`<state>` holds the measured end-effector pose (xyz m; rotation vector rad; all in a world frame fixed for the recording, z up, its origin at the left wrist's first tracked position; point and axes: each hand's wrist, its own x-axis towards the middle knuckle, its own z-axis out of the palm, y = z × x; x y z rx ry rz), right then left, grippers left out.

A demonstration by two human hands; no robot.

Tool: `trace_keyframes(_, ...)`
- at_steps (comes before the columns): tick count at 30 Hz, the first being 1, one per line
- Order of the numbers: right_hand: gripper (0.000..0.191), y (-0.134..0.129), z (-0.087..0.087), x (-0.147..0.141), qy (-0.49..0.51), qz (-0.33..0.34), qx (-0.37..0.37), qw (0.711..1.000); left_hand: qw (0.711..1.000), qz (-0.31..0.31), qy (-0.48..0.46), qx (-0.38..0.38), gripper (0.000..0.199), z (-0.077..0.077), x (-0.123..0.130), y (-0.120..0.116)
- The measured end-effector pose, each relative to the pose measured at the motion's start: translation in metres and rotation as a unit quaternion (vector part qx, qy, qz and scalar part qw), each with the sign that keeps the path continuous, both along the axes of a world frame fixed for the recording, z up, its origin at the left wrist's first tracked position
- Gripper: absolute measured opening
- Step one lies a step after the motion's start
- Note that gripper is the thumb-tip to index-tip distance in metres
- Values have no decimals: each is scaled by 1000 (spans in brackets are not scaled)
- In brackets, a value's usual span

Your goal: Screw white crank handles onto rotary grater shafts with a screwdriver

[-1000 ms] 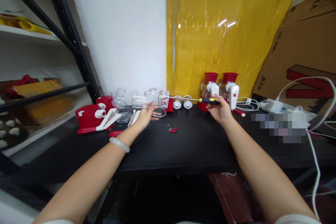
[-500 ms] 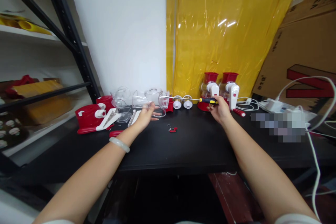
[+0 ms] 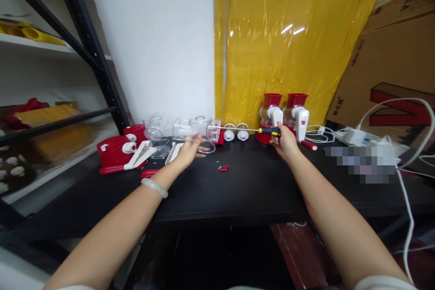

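Note:
My left hand is closed on a clear plastic housing lying on its side, thumb in front and fingers beneath. My right hand grips a screwdriver by its black and yellow handle. The long shaft points left, and its tip reaches the right end of the clear housing; the exact contact point is too small to make out. A small red part with tiny screws lies on the table in front of the hands.
Red bases with white crank arms and more clear parts stand left. Two white-ended drums sit behind the shaft. Two assembled red-topped rotary graters stand right, near white cables and a cardboard box. The black table's front edge is nearest.
The screwdriver handle has dipped and shifted very slightly left with my right hand. The clear housing has tilted or dropped a little; my left hand keeps its hold.

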<state>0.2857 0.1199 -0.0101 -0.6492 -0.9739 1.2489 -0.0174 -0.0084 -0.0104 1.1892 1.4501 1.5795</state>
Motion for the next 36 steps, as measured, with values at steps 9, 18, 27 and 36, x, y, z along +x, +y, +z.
trace_keyframes(9, 15, -3, 6, 3, 111, 72, -45, 990, 1000, 5, -15, -5, 48, -1, 0, 2)
trace_keyframes(18, 29, -5, 5, -1, 142, 85, -12, 986, 1000, 8, -18, 7, 48, 1, 2, -2)
trace_keyframes(27, 15, -4, 4, -1, 103, 92, -10, 990, 999, 29, -23, 16, 50, 0, 4, -1)
trace_keyframes(36, 58, 9, -11, 2, -170, -94, 55, 979, 998, 36, -42, 31, 49, 3, 1, -1)
